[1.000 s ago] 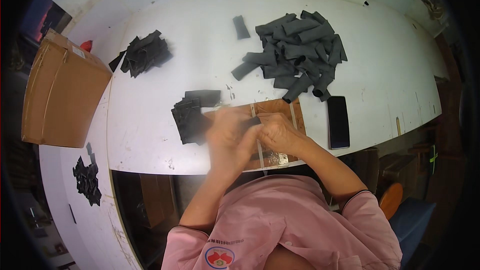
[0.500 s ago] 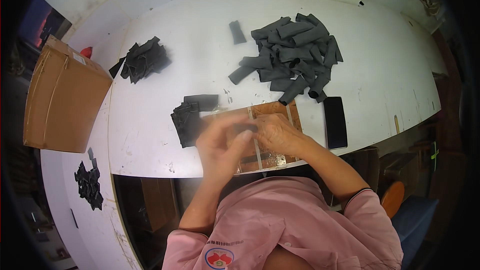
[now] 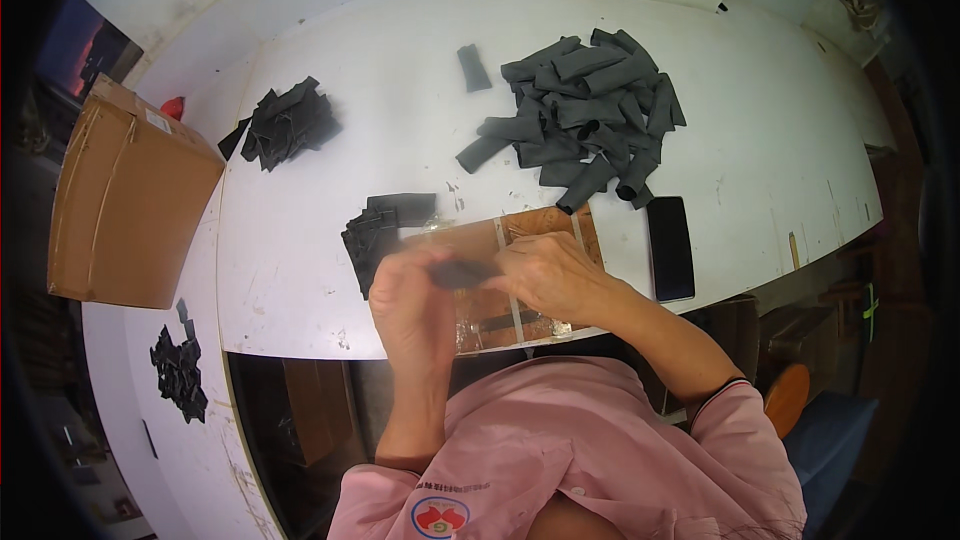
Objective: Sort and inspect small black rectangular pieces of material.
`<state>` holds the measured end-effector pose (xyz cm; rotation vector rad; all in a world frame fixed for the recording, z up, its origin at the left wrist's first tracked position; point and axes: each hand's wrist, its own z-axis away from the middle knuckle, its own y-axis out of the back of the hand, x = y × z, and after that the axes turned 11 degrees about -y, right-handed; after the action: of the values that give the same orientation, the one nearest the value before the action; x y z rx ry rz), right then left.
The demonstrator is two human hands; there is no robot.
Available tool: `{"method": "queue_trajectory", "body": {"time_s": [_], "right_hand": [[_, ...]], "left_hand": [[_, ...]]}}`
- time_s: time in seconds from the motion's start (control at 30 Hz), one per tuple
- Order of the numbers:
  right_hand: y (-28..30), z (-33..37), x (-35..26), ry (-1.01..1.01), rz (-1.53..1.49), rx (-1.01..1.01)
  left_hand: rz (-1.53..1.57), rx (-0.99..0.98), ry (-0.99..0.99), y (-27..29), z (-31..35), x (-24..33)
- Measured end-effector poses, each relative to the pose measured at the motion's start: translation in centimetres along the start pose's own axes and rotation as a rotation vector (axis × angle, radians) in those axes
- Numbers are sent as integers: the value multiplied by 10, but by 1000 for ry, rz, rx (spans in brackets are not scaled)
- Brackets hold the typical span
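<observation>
Both hands [image 3: 480, 285] pinch one dark strip [image 3: 462, 273].

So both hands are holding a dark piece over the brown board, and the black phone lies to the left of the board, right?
Not quite. The head view shows the black phone lying to the right of the brown board. Both hands, left and right, do hold a dark piece over it.

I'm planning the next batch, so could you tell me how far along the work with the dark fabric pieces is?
Done, it seems: flat dark pieces are stacked beside the cardboard board, in a near stack and a far stack. In hand: the left hand and right hand hold one dark piece over the board. Left: a large heap of rolled pieces, likely the bigger share.
</observation>
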<state>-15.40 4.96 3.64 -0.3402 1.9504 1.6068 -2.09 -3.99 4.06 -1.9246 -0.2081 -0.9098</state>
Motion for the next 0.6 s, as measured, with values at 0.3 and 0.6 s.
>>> {"method": "queue_trajectory", "body": {"time_s": [0.3, 0.6], "right_hand": [[5, -4, -4, -23, -9, -26], [29, -20, 34, -414, -790, 282]], "left_hand": [[-196, 10, -67, 1, 0, -12], [-1832, -198, -528, 105, -62, -63]]}}
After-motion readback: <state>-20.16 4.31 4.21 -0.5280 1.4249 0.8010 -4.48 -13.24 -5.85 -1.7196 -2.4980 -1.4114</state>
